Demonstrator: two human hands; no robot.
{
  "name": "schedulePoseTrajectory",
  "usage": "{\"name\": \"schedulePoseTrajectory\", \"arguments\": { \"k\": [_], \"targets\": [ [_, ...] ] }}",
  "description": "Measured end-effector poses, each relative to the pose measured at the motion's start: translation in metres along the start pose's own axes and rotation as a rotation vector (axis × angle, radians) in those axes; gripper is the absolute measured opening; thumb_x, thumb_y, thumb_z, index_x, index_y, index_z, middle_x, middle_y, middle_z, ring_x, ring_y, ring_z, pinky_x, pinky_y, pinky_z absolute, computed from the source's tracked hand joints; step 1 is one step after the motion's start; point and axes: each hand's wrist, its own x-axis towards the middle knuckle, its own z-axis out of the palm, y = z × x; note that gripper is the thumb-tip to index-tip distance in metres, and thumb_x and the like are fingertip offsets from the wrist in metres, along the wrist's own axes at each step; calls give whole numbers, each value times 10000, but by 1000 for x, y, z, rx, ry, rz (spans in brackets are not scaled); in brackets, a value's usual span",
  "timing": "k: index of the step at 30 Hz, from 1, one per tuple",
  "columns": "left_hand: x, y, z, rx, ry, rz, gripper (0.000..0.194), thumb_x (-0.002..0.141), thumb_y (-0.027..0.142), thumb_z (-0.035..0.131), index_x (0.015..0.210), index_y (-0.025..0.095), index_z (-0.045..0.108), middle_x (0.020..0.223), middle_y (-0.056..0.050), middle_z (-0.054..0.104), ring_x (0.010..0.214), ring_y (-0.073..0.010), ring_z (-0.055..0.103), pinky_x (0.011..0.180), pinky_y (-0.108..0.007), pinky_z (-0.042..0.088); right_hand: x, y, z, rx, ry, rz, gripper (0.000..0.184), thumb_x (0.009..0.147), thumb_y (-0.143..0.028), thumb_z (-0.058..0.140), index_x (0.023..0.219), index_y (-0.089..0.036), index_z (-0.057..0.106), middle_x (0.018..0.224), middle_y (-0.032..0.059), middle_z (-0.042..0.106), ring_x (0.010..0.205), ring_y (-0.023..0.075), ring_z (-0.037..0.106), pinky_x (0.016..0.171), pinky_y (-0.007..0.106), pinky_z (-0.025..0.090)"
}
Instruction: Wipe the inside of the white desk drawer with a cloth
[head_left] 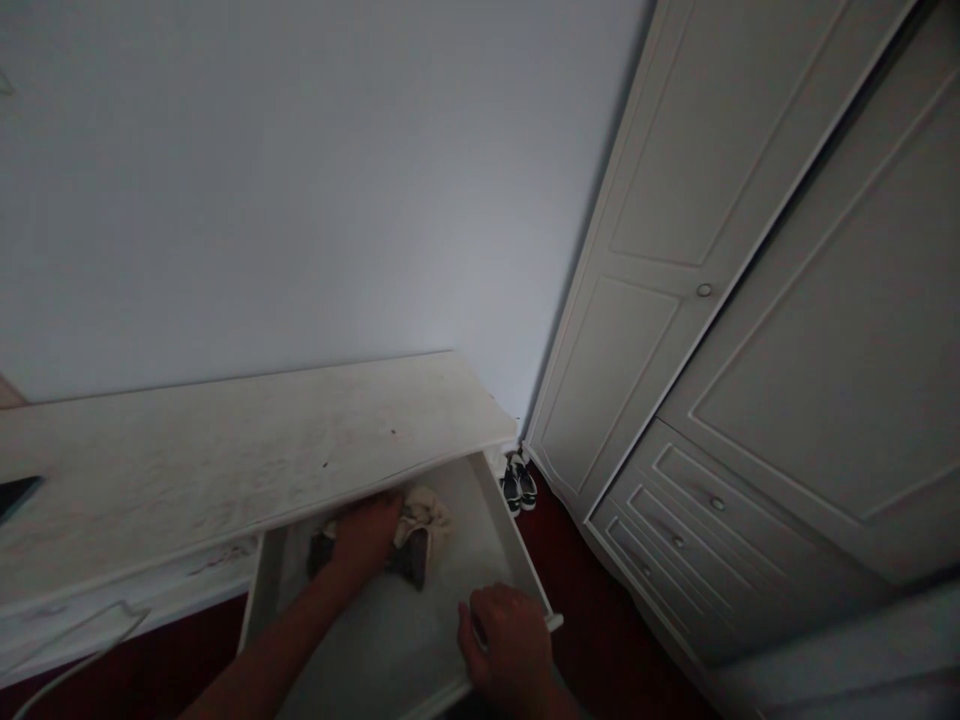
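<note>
A white drawer (517, 545) stands pulled out from under a white desk top (225, 450). Inside it, at the back, lies a bundle of cloth (424, 525), cream and dark grey. My left hand (364, 535) reaches into the drawer and rests on that cloth, fingers curled over it. My right hand (506, 645) is closed over the drawer's front edge near its right corner.
A white wardrobe (675, 300) with round knobs and low drawers (690, 520) fills the right side. A pair of dark shoes (519, 485) stands on the red floor between desk and wardrobe. A dark flat object (15, 495) lies at the desk's left edge.
</note>
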Motion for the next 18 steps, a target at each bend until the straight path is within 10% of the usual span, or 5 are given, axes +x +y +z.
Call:
{"name": "schedulePoseTrajectory", "arguments": {
  "k": [11,18],
  "targets": [
    [25,96,19,1,214,287,327,991,138,445,1239,187,651,1231,-145,688,1185,-326,627,934,-477,505,0,2,0,-17,-67,-14,206,891,-294,577,698,-223,587,697,29,688,655,176,628,614,322,297],
    [-8,101,36,-21,139,430,300,981,183,475,1208,229,664,1209,-118,702,1188,-332,631,905,-493,535,4,2,-4,-20,-81,-3,164,912,-306,594,772,-225,617,773,39,723,725,188,655,672,291,382]
  ]
}}
